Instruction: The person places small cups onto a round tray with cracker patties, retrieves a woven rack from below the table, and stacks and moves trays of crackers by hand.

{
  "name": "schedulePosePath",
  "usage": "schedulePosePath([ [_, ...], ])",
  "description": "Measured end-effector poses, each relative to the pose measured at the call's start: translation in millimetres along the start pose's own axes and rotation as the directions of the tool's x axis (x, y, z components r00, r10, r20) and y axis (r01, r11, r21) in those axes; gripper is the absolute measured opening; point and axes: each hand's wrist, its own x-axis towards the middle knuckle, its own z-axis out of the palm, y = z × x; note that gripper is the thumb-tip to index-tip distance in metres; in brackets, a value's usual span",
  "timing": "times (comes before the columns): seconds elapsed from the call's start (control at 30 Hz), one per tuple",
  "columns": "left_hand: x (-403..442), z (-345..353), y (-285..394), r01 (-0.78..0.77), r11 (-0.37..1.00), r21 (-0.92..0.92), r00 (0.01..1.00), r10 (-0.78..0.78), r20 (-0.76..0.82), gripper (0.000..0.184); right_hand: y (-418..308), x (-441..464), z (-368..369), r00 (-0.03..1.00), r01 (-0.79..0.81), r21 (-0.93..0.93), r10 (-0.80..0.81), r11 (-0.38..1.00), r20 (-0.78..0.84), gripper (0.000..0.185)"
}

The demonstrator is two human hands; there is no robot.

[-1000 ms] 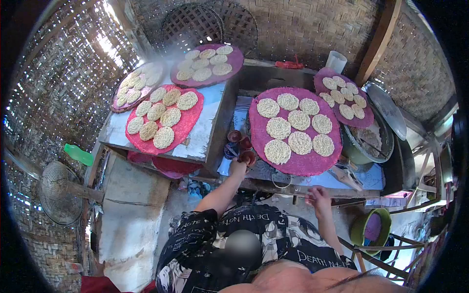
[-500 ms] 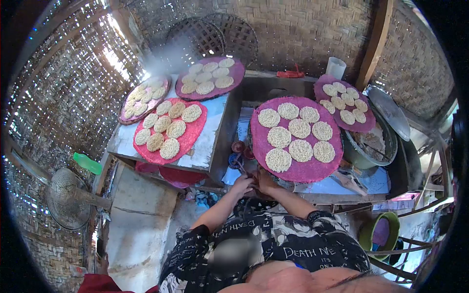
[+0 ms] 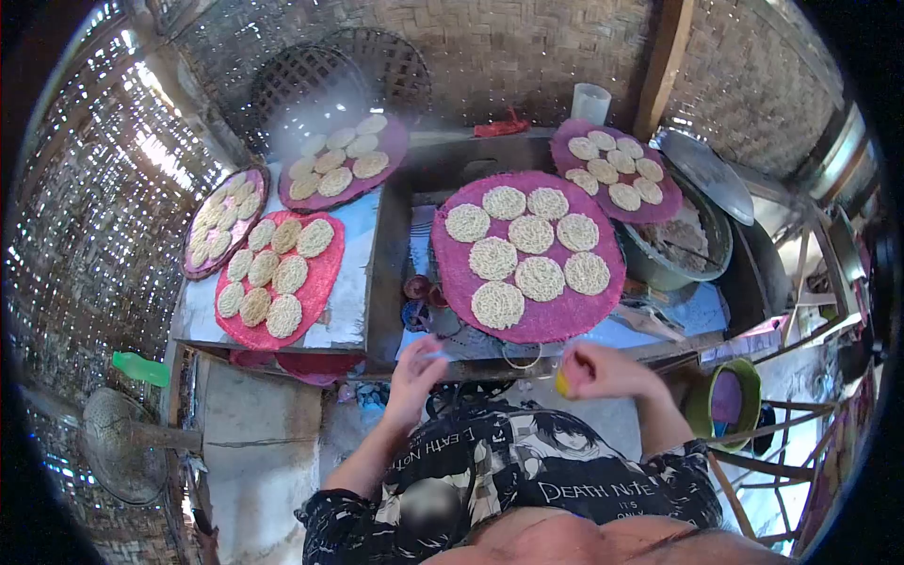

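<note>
The left forearm point(image 3: 369, 460) slants far and slightly right, its left grip point(image 3: 411, 377) held with fingers loosely parted. The right forearm point(image 3: 665, 424) angles far and left, its right grip point(image 3: 605, 373) turned inward, fingers curled. The hands are apart.

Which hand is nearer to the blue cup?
Left. The left hand is just on the near side of the blue cup; the right hand is farther off to the right.
</note>
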Motion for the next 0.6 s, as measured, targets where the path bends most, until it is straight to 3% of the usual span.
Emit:
schedulePosePath([
  [0.07, -2.7, 28.1, 51.7, -0.285, 0.932, 0.225, 0.921, 0.200, 0.336, 0.065, -33.1, 3.5, -13.8, 0.989, 0.131, 0.117, -0.122, 0.984, -0.081, 0.039],
  [0.1, -0.7, 45.9, 73.7, -0.410, 0.867, 0.283, 0.840, 0.238, 0.488, 0.069, -46.8, 8.3, -12.5, 0.956, 0.215, 0.034, -0.203, 0.976, -0.210, 0.041],
  [0.13, 1.9, 65.3, 90.4, -0.498, 0.823, 0.273, 0.800, 0.315, 0.511, 0.070, -59.4, 15.1, -10.4, 0.898, 0.287, -0.064, -0.292, 0.956, -0.328, 0.042],
  [0.27, 32.8, 109.4, 115.8, -0.700, 0.618, 0.358, 0.706, 0.525, 0.475, 0.077, -90.4, 44.1, -22.1, 0.885, 0.285, 0.026, -0.253, 0.958, -0.390, 0.049],
  [0.37, 42.6, 105.8, 117.1, -0.636, 0.725, 0.266, 0.738, 0.469, 0.486, 0.078, -83.3, 52.3, -37.6, 0.927, 0.276, 0.253, -0.188, 0.927, -0.324, 0.050],
  [0.4, 49.4, 104.8, 105.3, -0.619, 0.765, 0.178, 0.743, 0.497, 0.448, 0.071, -79.8, 50.0, -43.2, 0.950, 0.242, 0.359, -0.145, 0.901, -0.275, 0.051],
  [0.43, 57.7, 100.1, 92.6, -0.656, 0.720, 0.227, 0.741, 0.556, 0.378, 0.066, -75.8, 48.7, -47.7, 0.970, 0.200, 0.460, -0.108, 0.865, -0.219, 0.051],
  [0.47, 65.9, 92.7, 80.7, -0.683, 0.674, 0.280, 0.729, 0.612, 0.306, 0.062, -69.5, 48.3, -48.6, 0.961, 0.195, 0.390, -0.095, 0.900, -0.261, 0.051],
  [0.5, 67.6, 86.5, 80.4, -0.701, 0.628, 0.337, 0.709, 0.666, 0.234, 0.057, -63.7, 47.3, -50.8, 0.959, 0.149, 0.166, -0.101, 0.975, -0.266, 0.052],
  [0.53, 65.8, 77.3, 85.4, -0.412, 0.851, 0.326, 0.911, 0.393, 0.125, 0.049, -58.0, 46.6, -54.0, 0.956, 0.097, -0.068, -0.112, 0.993, -0.270, 0.053],
  [0.6, 80.2, 57.4, 84.9, -0.317, 0.904, 0.286, 0.941, 0.338, -0.027, 0.052, -33.3, 50.9, -55.4, 0.953, -0.001, -0.463, -0.139, 0.886, -0.269, 0.056],
])
